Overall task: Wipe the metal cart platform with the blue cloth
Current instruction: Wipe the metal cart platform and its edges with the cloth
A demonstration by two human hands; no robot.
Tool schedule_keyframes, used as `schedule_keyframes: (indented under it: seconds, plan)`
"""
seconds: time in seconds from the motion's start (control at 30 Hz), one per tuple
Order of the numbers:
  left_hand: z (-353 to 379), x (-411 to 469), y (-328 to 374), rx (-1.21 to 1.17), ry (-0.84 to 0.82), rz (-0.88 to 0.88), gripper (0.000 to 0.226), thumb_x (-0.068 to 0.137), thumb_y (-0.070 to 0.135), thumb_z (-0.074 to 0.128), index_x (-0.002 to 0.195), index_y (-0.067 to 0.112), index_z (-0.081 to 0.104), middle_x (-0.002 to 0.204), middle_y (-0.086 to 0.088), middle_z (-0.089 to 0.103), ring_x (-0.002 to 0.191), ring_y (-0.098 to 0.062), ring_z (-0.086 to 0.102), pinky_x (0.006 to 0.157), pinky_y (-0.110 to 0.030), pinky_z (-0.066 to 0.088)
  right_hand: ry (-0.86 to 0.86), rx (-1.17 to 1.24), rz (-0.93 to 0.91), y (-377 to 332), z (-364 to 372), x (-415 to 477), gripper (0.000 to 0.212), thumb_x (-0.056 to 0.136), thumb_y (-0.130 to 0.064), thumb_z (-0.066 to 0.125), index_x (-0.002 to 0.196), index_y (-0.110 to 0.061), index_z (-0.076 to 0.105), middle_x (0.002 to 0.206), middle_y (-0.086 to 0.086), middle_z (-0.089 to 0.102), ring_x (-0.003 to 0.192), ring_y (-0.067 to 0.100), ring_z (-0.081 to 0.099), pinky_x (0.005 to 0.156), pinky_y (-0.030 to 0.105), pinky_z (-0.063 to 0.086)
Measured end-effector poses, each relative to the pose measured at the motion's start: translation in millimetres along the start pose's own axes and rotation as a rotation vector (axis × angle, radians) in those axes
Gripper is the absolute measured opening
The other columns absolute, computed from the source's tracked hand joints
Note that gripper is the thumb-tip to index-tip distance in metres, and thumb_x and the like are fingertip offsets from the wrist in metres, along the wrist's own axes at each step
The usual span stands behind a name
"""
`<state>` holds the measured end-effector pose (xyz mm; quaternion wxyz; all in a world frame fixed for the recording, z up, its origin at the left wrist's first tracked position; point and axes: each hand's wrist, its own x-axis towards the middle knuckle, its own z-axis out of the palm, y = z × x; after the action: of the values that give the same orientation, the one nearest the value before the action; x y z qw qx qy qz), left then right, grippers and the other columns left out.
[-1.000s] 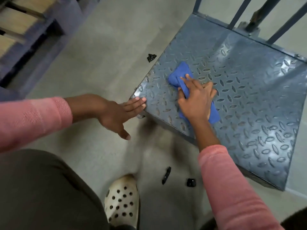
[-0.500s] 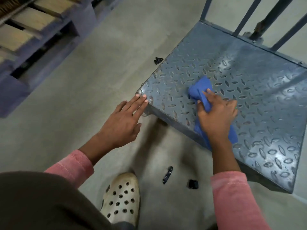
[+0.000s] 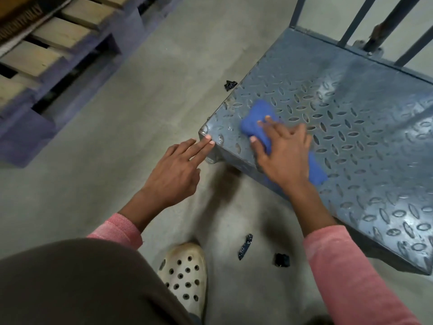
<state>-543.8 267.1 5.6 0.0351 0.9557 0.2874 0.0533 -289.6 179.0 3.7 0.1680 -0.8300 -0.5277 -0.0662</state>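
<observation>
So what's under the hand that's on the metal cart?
The blue cloth lies under the right hand, poking out past the fingers and beside the wrist. Beneath it is the cart platform. The cloth's middle and the metal below it are hidden.

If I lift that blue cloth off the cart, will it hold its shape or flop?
The crumpled blue cloth probably flops: it bunches unevenly under the pressing right hand. Pushed, it likely drags, since the grey metal cart platform has raised tread.
</observation>
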Motion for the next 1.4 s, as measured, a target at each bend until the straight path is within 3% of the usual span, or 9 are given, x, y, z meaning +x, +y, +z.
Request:
schedule_keyframes:
  seconds: [0.1,0.23,0.4,0.57,0.73,0.87,1.03,1.23,1.4]
  plan:
    - [4,2,-2,0.001,0.026,0.041,0.078,0.087,0.013,0.066,0.159,0.009,0.037,0.167,-0.009,0.034,0.156,-0.029,0.030,0.124,-0.047,0.028,-0.075,0.047,-0.305,-3,1,-5,0.044,0.099,-0.059,0.044,0.138,-0.041,0.055,0.146,-0.023,0.050,0.103,0.021,0.043,0.091,0.038,0.037]
    - [9,0,-6,-0.024,0.021,0.087,0.078,0.087,0.010,0.065,0.159,0.004,0.035,0.169,-0.014,0.028,0.159,-0.027,0.020,0.130,-0.047,0.017,0.004,0.115,0.116,5,8,17,0.045,0.098,-0.057,0.046,0.136,-0.036,0.059,0.144,-0.019,0.054,0.106,0.025,0.041,0.092,0.036,0.032]
    - [12,3,-15,-0.064,0.041,0.135,0.080,0.083,0.003,0.065,0.157,0.002,0.037,0.167,-0.015,0.032,0.156,-0.028,0.029,0.128,-0.047,0.025,-0.059,0.043,-0.300,-21,13,13,0.043,0.099,-0.053,0.046,0.138,-0.038,0.056,0.146,-0.020,0.051,0.102,0.025,0.044,0.089,0.040,0.038]
    - [13,3,-17,-0.128,0.047,0.131,0.077,0.085,-0.001,0.060,0.158,0.003,0.037,0.167,-0.015,0.031,0.157,-0.028,0.028,0.127,-0.047,0.028,-0.025,0.059,0.137,-15,17,47,0.047,0.098,-0.056,0.042,0.140,-0.039,0.054,0.147,-0.019,0.050,0.108,0.027,0.041,0.093,0.040,0.035]
    - [17,3,-16,-0.177,0.092,0.119,0.078,0.082,-0.005,0.060,0.157,0.003,0.040,0.166,-0.014,0.034,0.156,-0.027,0.029,0.124,-0.040,0.033,-0.165,0.075,-0.306,-47,22,57,0.038,0.096,-0.049,0.048,0.134,-0.053,0.054,0.147,-0.027,0.046,0.104,0.022,0.039,0.082,0.032,0.027]
    - [16,2,-13,-0.209,0.085,0.095,0.080,0.081,-0.005,0.062,0.157,0.004,0.040,0.167,-0.013,0.034,0.157,-0.025,0.028,0.123,-0.038,0.035,-0.137,0.096,-0.056,-57,27,65,0.035,0.093,-0.045,0.051,0.126,-0.051,0.060,0.144,-0.030,0.047,0.108,0.024,0.040,0.084,0.032,0.027]
    - [16,2,-12,-0.221,0.085,0.082,0.081,0.079,-0.006,0.063,0.156,0.005,0.042,0.165,-0.013,0.037,0.155,-0.027,0.032,0.120,-0.042,0.039,-0.165,0.074,-0.202,-69,14,31,0.039,0.090,-0.041,0.052,0.127,-0.052,0.058,0.146,-0.029,0.045,0.105,0.020,0.038,0.080,0.031,0.023]
    - [19,0,-11,-0.246,0.104,0.096,0.081,0.078,-0.005,0.060,0.156,0.002,0.040,0.166,-0.014,0.034,0.157,-0.027,0.027,0.121,-0.046,0.038,-0.151,0.120,-0.040,-28,-18,-28,0.042,0.085,-0.036,0.054,0.120,-0.056,0.061,0.143,-0.034,0.046,0.097,0.011,0.026,0.079,0.029,0.020]
    - [24,-1,-4,-0.284,0.115,0.062,0.080,0.080,0.000,0.059,0.157,0.002,0.039,0.168,-0.013,0.032,0.158,-0.025,0.024,0.120,-0.045,0.040,-0.156,0.067,-0.034,-41,-12,-22,0.046,0.083,-0.035,0.051,0.124,-0.054,0.060,0.144,-0.029,0.046,0.101,0.018,0.034,0.081,0.032,0.024]
